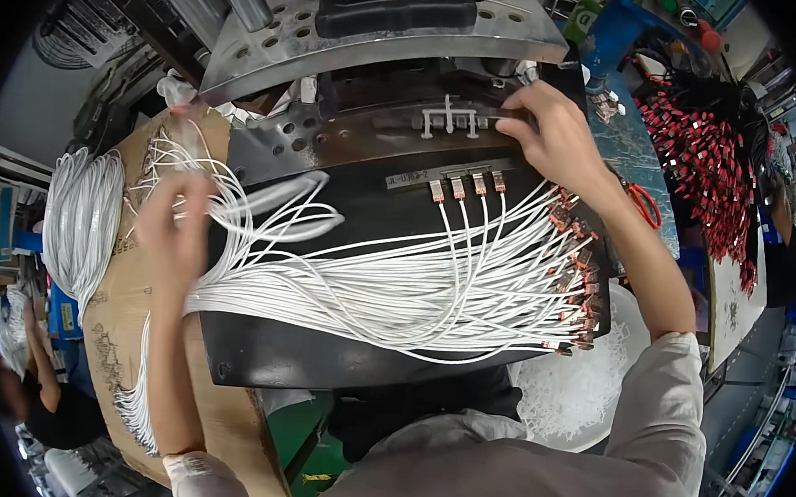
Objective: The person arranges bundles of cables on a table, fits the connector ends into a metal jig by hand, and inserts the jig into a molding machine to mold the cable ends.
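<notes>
White cables (367, 288) are spread across the black tabletop (316, 358), four ends (458, 189) lined up near a pale moulded piece (448, 120). The right hand (555, 138) is held beside that piece, the blurred left hand (176, 224) by the cables; whether either's fingers (527, 96) are closed cannot be told.

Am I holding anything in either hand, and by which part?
It cannot be told: your blurred left hand is at thin white cables; your right hand, near the right end of a grey, branched plastic piece.
</notes>
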`<action>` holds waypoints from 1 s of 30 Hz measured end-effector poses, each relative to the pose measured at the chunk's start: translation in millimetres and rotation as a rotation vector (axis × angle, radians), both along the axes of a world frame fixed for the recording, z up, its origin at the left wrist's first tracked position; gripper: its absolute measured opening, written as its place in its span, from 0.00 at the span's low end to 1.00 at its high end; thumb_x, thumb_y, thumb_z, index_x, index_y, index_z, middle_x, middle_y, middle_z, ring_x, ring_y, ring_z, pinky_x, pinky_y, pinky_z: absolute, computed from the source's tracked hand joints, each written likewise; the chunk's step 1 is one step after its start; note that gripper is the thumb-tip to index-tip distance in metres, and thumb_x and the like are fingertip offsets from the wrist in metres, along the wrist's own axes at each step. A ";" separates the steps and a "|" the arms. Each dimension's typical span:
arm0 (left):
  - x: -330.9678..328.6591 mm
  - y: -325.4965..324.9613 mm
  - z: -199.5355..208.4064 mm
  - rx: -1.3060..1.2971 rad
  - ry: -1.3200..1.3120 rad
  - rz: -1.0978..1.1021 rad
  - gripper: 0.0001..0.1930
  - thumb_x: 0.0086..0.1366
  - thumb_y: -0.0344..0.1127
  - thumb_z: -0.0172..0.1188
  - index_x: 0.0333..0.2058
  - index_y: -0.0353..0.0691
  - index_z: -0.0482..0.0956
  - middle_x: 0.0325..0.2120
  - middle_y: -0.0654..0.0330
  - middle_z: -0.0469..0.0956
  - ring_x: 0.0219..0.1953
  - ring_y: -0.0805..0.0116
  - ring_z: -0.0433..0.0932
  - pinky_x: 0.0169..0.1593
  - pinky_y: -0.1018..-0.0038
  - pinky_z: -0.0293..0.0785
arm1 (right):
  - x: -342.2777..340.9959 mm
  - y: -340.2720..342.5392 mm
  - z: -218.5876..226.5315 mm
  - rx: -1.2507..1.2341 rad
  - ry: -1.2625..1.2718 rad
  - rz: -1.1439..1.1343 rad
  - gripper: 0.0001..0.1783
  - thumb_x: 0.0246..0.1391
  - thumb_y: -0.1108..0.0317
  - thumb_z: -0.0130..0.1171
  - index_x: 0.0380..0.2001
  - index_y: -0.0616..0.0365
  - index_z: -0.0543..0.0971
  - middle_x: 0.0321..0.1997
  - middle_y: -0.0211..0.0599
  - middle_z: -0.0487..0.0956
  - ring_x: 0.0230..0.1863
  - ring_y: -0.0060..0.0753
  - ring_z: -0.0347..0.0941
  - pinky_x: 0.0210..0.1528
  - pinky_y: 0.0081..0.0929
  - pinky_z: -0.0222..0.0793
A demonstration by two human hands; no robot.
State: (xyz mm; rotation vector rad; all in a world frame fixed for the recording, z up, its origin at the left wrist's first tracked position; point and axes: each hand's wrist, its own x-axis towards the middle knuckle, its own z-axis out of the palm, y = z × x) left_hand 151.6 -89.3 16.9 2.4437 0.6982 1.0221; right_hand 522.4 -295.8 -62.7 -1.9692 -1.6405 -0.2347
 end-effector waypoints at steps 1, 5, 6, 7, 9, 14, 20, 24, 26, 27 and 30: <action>-10.7 27.9 5.7 -0.300 -0.002 0.207 0.14 0.75 0.36 0.58 0.46 0.27 0.80 0.40 0.51 0.84 0.41 0.58 0.83 0.48 0.68 0.77 | -0.7 -4.2 -1.5 -0.050 -0.099 -0.032 0.15 0.54 0.65 0.70 0.43 0.60 0.84 0.38 0.45 0.80 0.46 0.52 0.78 0.52 0.43 0.74; -24.6 51.2 -19.9 0.222 0.023 0.415 0.22 0.74 0.40 0.60 0.59 0.30 0.75 0.55 0.44 0.79 0.58 0.51 0.78 0.63 0.59 0.69 | -20.6 18.4 14.4 -0.060 0.041 -0.014 0.14 0.54 0.66 0.70 0.44 0.59 0.85 0.38 0.43 0.80 0.47 0.50 0.79 0.51 0.41 0.74; -20.6 37.0 -34.3 0.268 0.108 0.226 0.21 0.73 0.39 0.61 0.58 0.31 0.76 0.55 0.44 0.79 0.58 0.50 0.78 0.63 0.59 0.69 | -28.3 28.5 25.0 -0.046 0.167 0.119 0.13 0.54 0.67 0.70 0.41 0.60 0.85 0.36 0.43 0.82 0.43 0.52 0.79 0.50 0.41 0.75; -16.1 15.3 -50.4 0.328 0.192 0.072 0.21 0.72 0.38 0.63 0.57 0.31 0.77 0.54 0.45 0.79 0.57 0.49 0.78 0.62 0.59 0.69 | -38.3 37.6 37.7 -0.135 0.197 0.179 0.12 0.54 0.67 0.70 0.40 0.61 0.85 0.34 0.42 0.83 0.40 0.49 0.80 0.47 0.39 0.75; -4.9 -28.9 -69.1 0.371 0.353 -0.099 0.19 0.65 0.35 0.69 0.53 0.37 0.81 0.51 0.51 0.81 0.54 0.50 0.78 0.60 0.61 0.69 | -50.8 32.9 64.3 -0.281 0.297 0.288 0.12 0.55 0.66 0.70 0.39 0.62 0.86 0.32 0.41 0.83 0.35 0.43 0.80 0.43 0.35 0.75; 20.7 -103.5 -44.3 0.313 0.166 -0.288 0.20 0.57 0.39 0.75 0.46 0.37 0.83 0.48 0.56 0.80 0.56 0.51 0.75 0.59 0.56 0.66 | -24.4 -25.8 80.5 -0.708 0.469 0.029 0.14 0.57 0.67 0.70 0.44 0.63 0.83 0.36 0.35 0.84 0.37 0.29 0.80 0.40 0.30 0.73; 92.1 -139.9 -79.6 0.244 0.291 -0.466 0.29 0.60 0.52 0.71 0.50 0.33 0.80 0.49 0.50 0.76 0.54 0.49 0.74 0.52 0.53 0.72 | -19.2 -27.1 15.6 -0.516 0.068 0.120 0.15 0.60 0.74 0.62 0.51 0.61 0.77 0.45 0.47 0.80 0.46 0.50 0.77 0.51 0.44 0.72; 100.4 -143.2 -84.8 0.174 0.342 -0.384 0.27 0.62 0.52 0.70 0.45 0.31 0.80 0.43 0.49 0.76 0.45 0.51 0.76 0.41 0.57 0.77 | -28.3 -13.4 22.8 -0.594 0.556 0.194 0.15 0.66 0.73 0.56 0.55 0.62 0.77 0.47 0.41 0.82 0.47 0.33 0.78 0.52 0.36 0.73; 100.1 -145.9 -69.1 0.235 0.341 -0.332 0.25 0.63 0.52 0.69 0.42 0.31 0.79 0.40 0.49 0.76 0.41 0.52 0.77 0.38 0.60 0.78 | -26.3 2.3 26.9 -0.552 0.796 0.372 0.18 0.68 0.71 0.55 0.58 0.64 0.77 0.48 0.35 0.82 0.50 0.22 0.76 0.56 0.26 0.72; 101.9 -145.2 -59.8 0.157 0.344 -0.380 0.23 0.64 0.51 0.69 0.36 0.32 0.78 0.33 0.49 0.77 0.36 0.52 0.77 0.36 0.63 0.78 | -20.9 13.4 27.3 -0.530 0.753 0.278 0.19 0.68 0.70 0.54 0.59 0.65 0.77 0.49 0.38 0.84 0.52 0.25 0.77 0.58 0.29 0.72; 123.9 -127.5 -44.8 0.167 0.330 -0.309 0.18 0.66 0.45 0.67 0.30 0.33 0.79 0.25 0.51 0.77 0.31 0.50 0.78 0.38 0.61 0.78 | 3.9 55.2 13.9 -0.249 0.607 0.218 0.20 0.69 0.66 0.55 0.59 0.65 0.78 0.54 0.38 0.83 0.55 0.24 0.75 0.60 0.26 0.69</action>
